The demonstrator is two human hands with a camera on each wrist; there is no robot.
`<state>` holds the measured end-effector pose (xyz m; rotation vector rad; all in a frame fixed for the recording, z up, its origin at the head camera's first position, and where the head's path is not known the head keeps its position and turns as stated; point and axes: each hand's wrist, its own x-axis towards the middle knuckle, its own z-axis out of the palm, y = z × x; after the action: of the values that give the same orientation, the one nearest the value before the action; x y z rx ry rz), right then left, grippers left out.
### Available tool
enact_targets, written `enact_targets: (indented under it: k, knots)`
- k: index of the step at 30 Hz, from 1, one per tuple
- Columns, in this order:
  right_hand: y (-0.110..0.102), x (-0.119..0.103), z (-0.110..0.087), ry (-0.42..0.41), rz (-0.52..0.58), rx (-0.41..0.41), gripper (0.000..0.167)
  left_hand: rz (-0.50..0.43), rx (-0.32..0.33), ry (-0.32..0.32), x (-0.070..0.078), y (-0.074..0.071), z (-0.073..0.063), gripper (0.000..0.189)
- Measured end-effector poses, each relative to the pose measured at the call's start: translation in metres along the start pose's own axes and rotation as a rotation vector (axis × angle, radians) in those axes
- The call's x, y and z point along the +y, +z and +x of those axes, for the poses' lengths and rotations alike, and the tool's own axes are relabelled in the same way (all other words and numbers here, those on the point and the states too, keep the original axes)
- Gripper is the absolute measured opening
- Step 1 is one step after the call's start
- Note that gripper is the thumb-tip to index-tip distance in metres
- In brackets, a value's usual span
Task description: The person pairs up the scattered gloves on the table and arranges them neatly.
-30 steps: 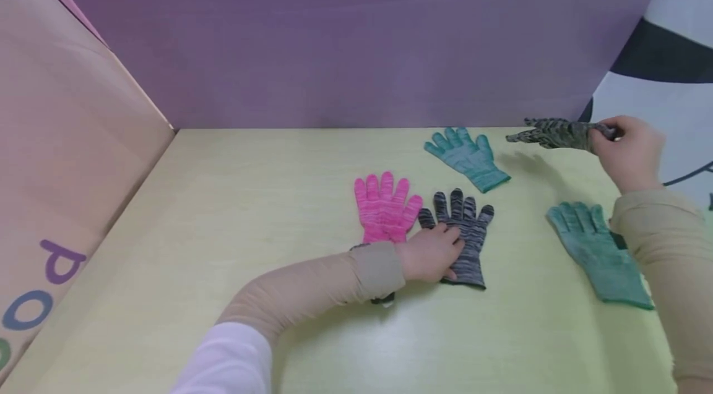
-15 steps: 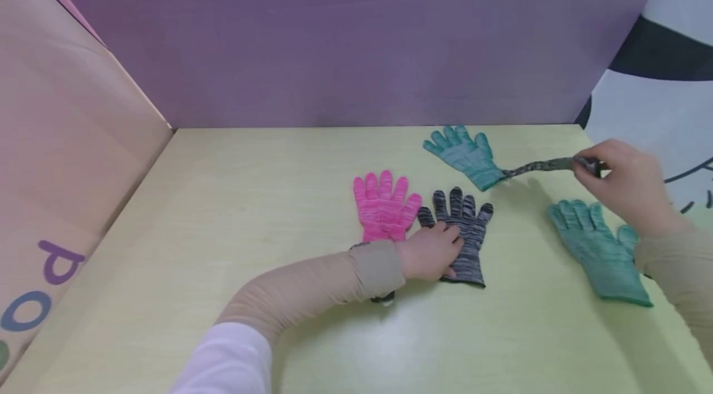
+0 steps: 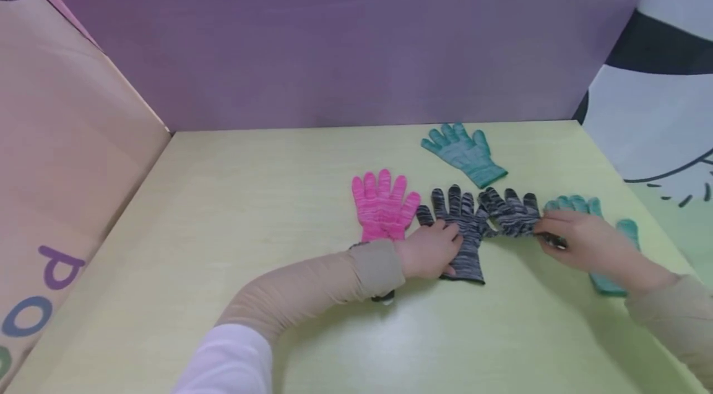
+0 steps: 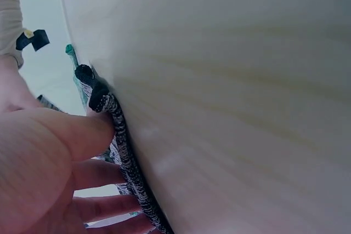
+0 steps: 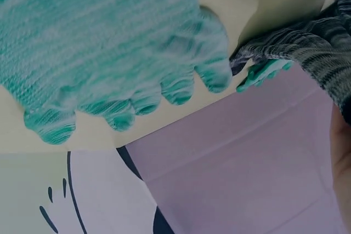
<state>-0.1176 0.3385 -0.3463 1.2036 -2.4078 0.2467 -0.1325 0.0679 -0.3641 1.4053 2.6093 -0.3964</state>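
My left hand (image 3: pixel 431 250) rests on a black-and-grey knit glove (image 3: pixel 472 252) lying flat, fingers pointing away. In the left wrist view the fingers (image 4: pixel 101 173) are fairly straight and touch the glove's knit edge. By its cuff, my right hand (image 3: pixel 590 245) pinches a second black-and-grey glove (image 3: pixel 509 213). This one is raised off the table, its fingers overlapping the flat glove's right side. In the right wrist view the held glove (image 5: pixel 307 42) stretches in from the right. Under the right forearm lies a teal glove (image 3: pixel 611 284), partly hidden.
A pink glove (image 3: pixel 385 205) lies left of the flat black-and-grey one, its cuff behind my left sleeve. Farther back is another teal glove (image 3: pixel 466 153). Something dark (image 3: pixel 383 298) pokes out below the left cuff, mostly hidden. A purple wall (image 3: pixel 356 41) borders the table (image 3: pixel 234 196).
My right hand has carried its black-and-grey glove leftward and toward me, from the back right to beside the flat glove. My left hand has stayed put.
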Motion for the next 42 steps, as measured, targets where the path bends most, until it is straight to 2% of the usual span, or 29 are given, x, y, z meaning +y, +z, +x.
enact_targets:
  k: [2,4,5,9,14,21,23,27,28,30,34,36,38,42]
  knots:
    - [0.004,-0.005,-0.003,0.012,0.022,-0.071,0.005,0.001,-0.01,-0.001,0.001,-0.001,0.0,0.065]
    - [0.006,-0.01,-0.005,0.033,0.045,-0.155,0.024,0.005,-0.011,0.001,0.001,-0.001,0.0,0.065]
    - [0.007,-0.013,-0.005,0.044,0.057,-0.191,0.027,0.007,-0.008,0.003,0.001,-0.001,0.0,0.064]
    - [0.011,-0.021,-0.004,0.106,0.091,-0.329,0.028,0.011,-0.005,0.002,0.001,0.0,0.0,0.065]
    - [0.012,-0.03,-0.002,0.193,0.156,-0.447,0.026,0.008,-0.004,-0.001,0.001,-0.001,-0.001,0.065]
    - [0.013,-0.033,-0.002,0.248,0.263,-0.52,0.02,-0.006,-0.022,-0.008,0.002,-0.003,-0.002,0.065]
    - [0.013,-0.03,-0.004,0.234,0.305,-0.493,0.016,-0.009,-0.029,-0.012,0.002,-0.003,-0.002,0.065]
    - [0.009,-0.023,-0.008,0.212,0.387,-0.39,0.011,-0.012,-0.034,-0.015,0.001,-0.005,-0.002,0.065]
    - [0.007,-0.021,-0.007,0.249,0.388,-0.375,0.008,-0.011,-0.034,-0.015,0.001,-0.005,-0.002,0.065]
    - [0.002,-0.017,-0.006,0.374,0.347,-0.39,0.005,-0.013,-0.034,-0.016,0.001,-0.005,-0.002,0.065]
    - [-0.006,-0.007,-0.004,0.655,0.169,-0.508,0.018,-0.013,-0.038,-0.019,0.001,-0.005,-0.001,0.065]
    - [-0.009,-0.001,-0.007,0.715,0.099,-0.563,0.02,-0.013,-0.041,-0.02,0.001,-0.005,-0.001,0.066]
    - [-0.01,0.005,-0.012,0.751,0.079,-0.613,0.022,-0.015,-0.041,-0.021,0.002,-0.005,-0.001,0.066]
    - [-0.011,0.012,-0.021,0.784,0.058,-0.648,0.019,-0.017,-0.031,-0.019,0.003,-0.005,-0.002,0.066]
